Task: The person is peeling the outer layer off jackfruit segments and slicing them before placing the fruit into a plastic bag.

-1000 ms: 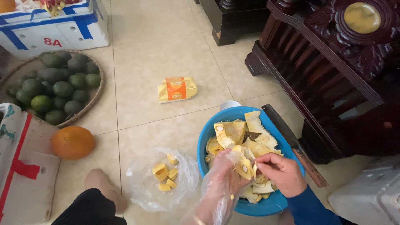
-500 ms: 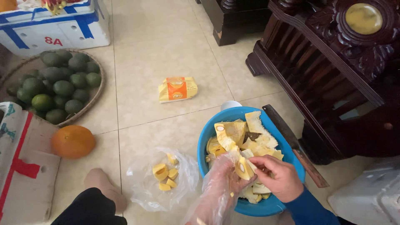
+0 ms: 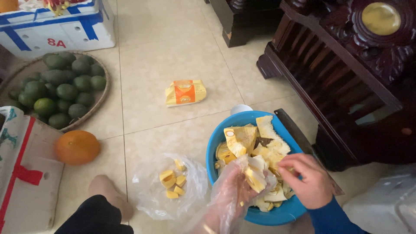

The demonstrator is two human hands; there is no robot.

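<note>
Plastic-gloved left hand (image 3: 236,188) grips a yellow jackfruit piece (image 3: 255,180) over the blue basin (image 3: 277,212); my bare right hand (image 3: 310,182) pinches at it, fingers narrow, seemingly picking. Peeled pods (image 3: 172,182) sit left of fingers on a clear bag (image 3: 195,173).

Blue bowl (image 3: 216,143) of yellow fruit pieces (image 3: 253,145) — green fruits (image 3: 60,86) in a brown basket (image 3: 102,97), an orange ball-shaped fruit (image 3: 77,147), beige floor tiles (image 3: 160,52) — dark brown cabinet (image 3: 346,65).

Look to your left: a round woven tray (image 3: 102,97) holds green fruits (image 3: 56,89), and an orange (image 3: 77,147) lies on the tiled floor (image 3: 164,52) just below it. Farther up sit a white foam box (image 3: 56,28) and an orange-and-yellow packet (image 3: 185,92). Dark carved furniture (image 3: 346,65) stands at your right.
</note>
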